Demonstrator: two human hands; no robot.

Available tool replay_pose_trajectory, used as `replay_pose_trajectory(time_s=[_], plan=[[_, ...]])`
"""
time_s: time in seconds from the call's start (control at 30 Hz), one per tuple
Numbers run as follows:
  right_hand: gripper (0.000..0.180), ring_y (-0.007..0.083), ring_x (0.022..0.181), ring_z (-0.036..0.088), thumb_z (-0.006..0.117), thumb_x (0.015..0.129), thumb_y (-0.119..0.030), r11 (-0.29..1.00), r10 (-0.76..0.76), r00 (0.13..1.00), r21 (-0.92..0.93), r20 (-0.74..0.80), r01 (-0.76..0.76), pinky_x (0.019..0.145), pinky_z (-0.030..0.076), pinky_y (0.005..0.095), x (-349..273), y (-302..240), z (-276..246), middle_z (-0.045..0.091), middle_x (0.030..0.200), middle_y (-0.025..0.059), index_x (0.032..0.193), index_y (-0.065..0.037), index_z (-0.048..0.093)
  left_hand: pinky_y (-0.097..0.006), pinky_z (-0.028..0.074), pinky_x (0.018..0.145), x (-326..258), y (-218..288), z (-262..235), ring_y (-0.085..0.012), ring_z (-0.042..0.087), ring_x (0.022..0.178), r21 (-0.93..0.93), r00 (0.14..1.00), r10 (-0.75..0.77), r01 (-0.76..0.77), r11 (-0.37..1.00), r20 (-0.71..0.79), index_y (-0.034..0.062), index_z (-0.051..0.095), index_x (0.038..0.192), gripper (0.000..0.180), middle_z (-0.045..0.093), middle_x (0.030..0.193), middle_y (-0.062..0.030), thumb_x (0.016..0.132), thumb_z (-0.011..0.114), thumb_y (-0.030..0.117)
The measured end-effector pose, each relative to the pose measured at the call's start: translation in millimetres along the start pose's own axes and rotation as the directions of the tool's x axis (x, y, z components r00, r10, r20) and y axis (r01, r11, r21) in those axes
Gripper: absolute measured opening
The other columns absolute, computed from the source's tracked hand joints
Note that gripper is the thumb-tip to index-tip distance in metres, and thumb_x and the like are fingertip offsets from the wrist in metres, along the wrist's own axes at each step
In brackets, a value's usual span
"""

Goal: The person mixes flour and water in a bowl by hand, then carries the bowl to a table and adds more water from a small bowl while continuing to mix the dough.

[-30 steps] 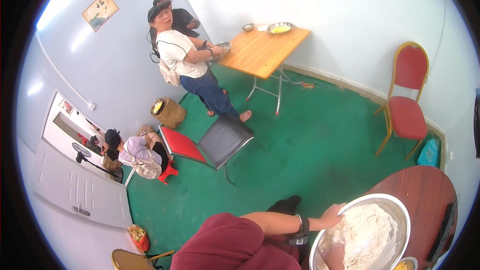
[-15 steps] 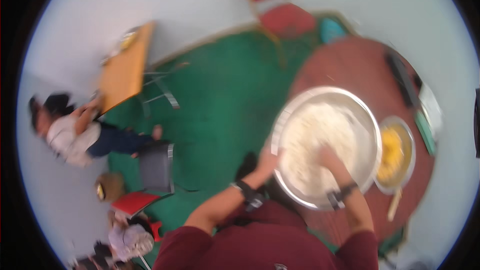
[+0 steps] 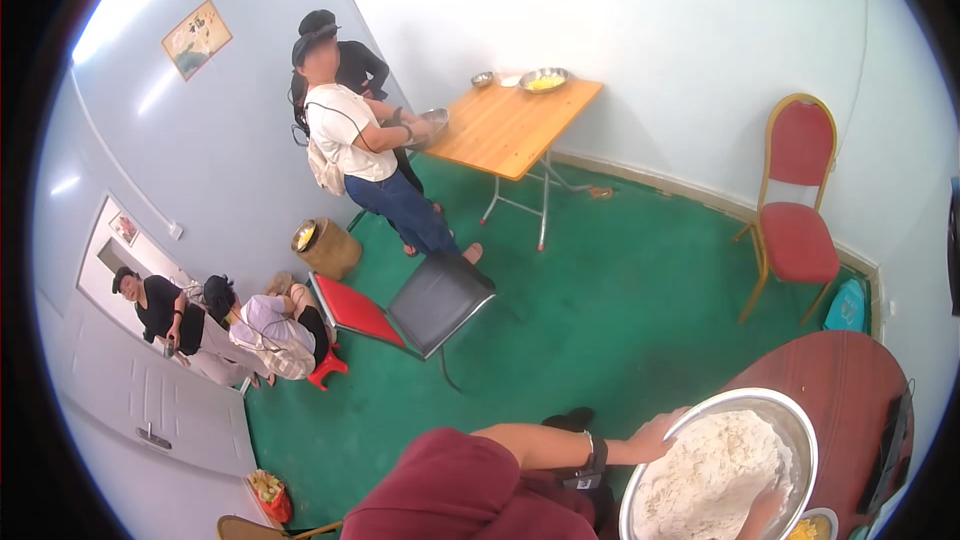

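At the lower right, a wide metal bowl [image 3: 808,440] stands at the edge of the round reddish-brown table, filled with pale, crumbly flour [image 3: 715,470]. My left hand [image 3: 655,437] grips the bowl's left rim, a black band on its wrist. Inside the bowl, my right hand [image 3: 766,515] reaches into the flour near the right side. Its fingers are sunk in the flour and hidden, and the picture's lower edge cuts off the arm. Beside the bowl shows part of a smaller metal bowl [image 3: 830,520] with yellow pieces [image 3: 803,530].
The round table [image 3: 830,375] carries a dark flat object [image 3: 888,445]. A red chair [image 3: 800,230] and blue bag [image 3: 846,307] stand behind it. Across the green floor, two people work at a wooden table [image 3: 515,130]. Left are a black-and-red chair [image 3: 440,300] and two more people.
My view has swung left and up, so the bowl now sits at the lower right and more of the room shows. My left hand stays on the rim, my right hand in the flour.
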State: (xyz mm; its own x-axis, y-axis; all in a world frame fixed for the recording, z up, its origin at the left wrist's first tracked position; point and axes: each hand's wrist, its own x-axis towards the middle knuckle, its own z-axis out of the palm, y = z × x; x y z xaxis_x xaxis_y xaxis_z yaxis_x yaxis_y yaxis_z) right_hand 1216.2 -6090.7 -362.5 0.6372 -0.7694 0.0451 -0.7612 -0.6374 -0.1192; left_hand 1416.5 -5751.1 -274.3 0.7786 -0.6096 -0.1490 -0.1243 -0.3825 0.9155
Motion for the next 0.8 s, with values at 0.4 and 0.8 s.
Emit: replay_pose_trajectory(time_s=[0.4,0.8], plan=[[0.027,0.0354,0.082,0.053,0.051,0.077,-0.023,0.911,-0.374,0.920,0.232,0.115,0.341,0.075,0.041,0.0438,1.2,-227.9,-8.6,0.057,0.083,0.0200,0.081,0.002,0.058,-0.041,0.029,0.097,-4.8,8.4,-8.2,-0.0358,0.035,0.116,-0.014,0.992,0.125,-0.125,0.992,0.013,0.0035,0.024,0.129,0.056,0.034,0.127,-0.0210,0.079,0.049,0.013],[0.026,0.0269,0.103,0.049,0.054,0.071,-0.029,0.664,-0.598,0.427,0.120,0.678,0.738,0.091,0.021,0.0636,-157.7,-155.6,-83.2,0.052,0.114,0.0109,0.087,-0.011,0.064,-0.037,0.040,0.081,-3.3,49.3,-30.0,-0.0302,0.051,0.091,-0.211,0.983,0.173,-0.181,0.961,-0.056,0.0013,0.048,0.106,0.029,0.053,0.099,-0.0182,0.082,0.053,0.015]])
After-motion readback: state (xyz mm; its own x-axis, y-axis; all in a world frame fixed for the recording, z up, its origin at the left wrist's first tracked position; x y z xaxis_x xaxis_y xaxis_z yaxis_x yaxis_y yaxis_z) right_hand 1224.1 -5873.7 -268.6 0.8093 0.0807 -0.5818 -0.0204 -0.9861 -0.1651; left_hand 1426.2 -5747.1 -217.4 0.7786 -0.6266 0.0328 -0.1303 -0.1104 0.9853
